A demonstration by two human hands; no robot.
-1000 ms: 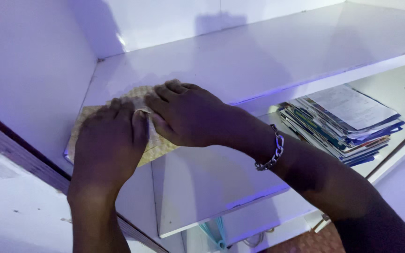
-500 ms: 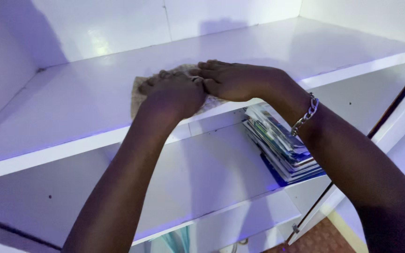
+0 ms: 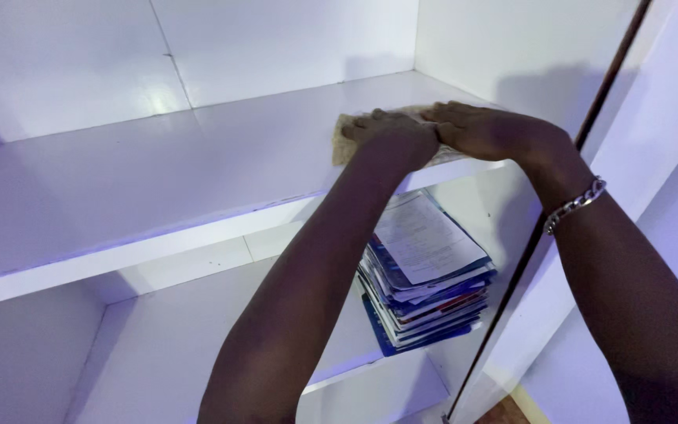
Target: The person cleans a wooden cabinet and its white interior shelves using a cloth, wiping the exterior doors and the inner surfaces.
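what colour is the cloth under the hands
Tan, beige cloth with a woven look, under violet light; head view.

Both hands lie flat on a cloth (image 3: 347, 141) at the right end of the upper shelf (image 3: 158, 180), left hand (image 3: 394, 140) just left of the right hand (image 3: 488, 132). Below the fingers (image 3: 445, 114), on the lower shelf (image 3: 166, 345), sits a stack of papers (image 3: 425, 275).

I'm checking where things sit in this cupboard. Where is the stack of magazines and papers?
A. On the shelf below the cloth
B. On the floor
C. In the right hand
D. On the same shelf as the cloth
A: the stack of magazines and papers lies on the lower shelf, beneath the upper shelf where both hands press the cloth.
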